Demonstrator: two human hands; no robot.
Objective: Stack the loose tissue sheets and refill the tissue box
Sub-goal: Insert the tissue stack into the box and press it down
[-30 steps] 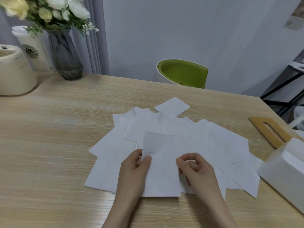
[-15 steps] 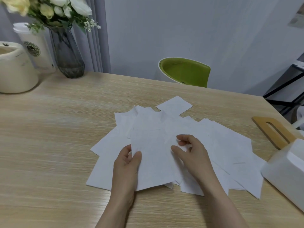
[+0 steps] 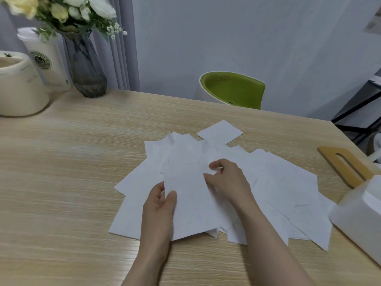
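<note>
Several loose white tissue sheets (image 3: pixel 288 182) lie fanned out and overlapping on the wooden table (image 3: pixel 61 182). My left hand (image 3: pixel 159 211) pinches the left edge of a small stack of sheets (image 3: pixel 189 203), thumb on top. My right hand (image 3: pixel 226 180) reaches over the pile, its curled fingers pinching the edge of another sheet at the stack's upper right. The white tissue box (image 3: pixel 358 219) stands open at the right edge. Its wooden lid (image 3: pixel 346 166) with a slot lies flat behind it.
At the far left stand a dark glass vase (image 3: pixel 86 69) with flowers, a white lidded cup (image 3: pixel 45 58) and a cream pot (image 3: pixel 18 85). A green chair (image 3: pixel 233 89) sits beyond the table's far edge. A black rack (image 3: pixel 358 112) is at the right.
My right hand has moved up and away from me across the pile to another sheet. The stack in my left hand has tilted and shifted slightly left.
</note>
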